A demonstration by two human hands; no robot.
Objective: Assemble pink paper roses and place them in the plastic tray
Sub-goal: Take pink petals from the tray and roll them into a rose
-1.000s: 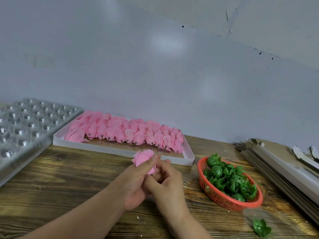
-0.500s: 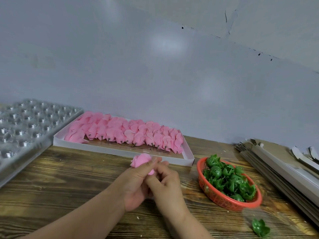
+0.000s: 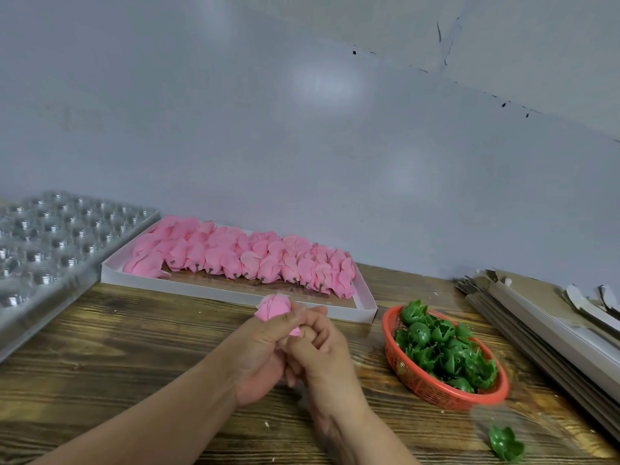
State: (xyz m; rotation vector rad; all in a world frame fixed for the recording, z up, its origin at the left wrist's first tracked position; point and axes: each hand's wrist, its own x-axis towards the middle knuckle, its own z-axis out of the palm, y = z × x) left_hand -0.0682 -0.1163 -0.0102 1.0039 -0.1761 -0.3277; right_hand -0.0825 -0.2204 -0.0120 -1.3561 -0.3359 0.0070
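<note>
A pink paper rose (image 3: 273,307) sticks up between my two hands above the wooden table. My left hand (image 3: 260,352) grips it around the petals, thumb across the front. My right hand (image 3: 318,350) curls in against its base from the right; what its fingers pinch is hidden. The clear plastic tray (image 3: 50,250) with rows of round cups lies at the far left. A white flat box (image 3: 235,293) behind my hands holds several pink rose heads (image 3: 241,260) laid in rows.
A red basket (image 3: 436,391) of green plastic calyxes (image 3: 443,347) stands to the right of my hands. One loose green calyx (image 3: 505,444) lies near the front right. Stacked flat cardboard (image 3: 543,330) fills the right edge. A grey wall closes the back.
The rose has been drawn in tighter between my hands, its petals folded closer. Both hands stay in the same spot above the table.
</note>
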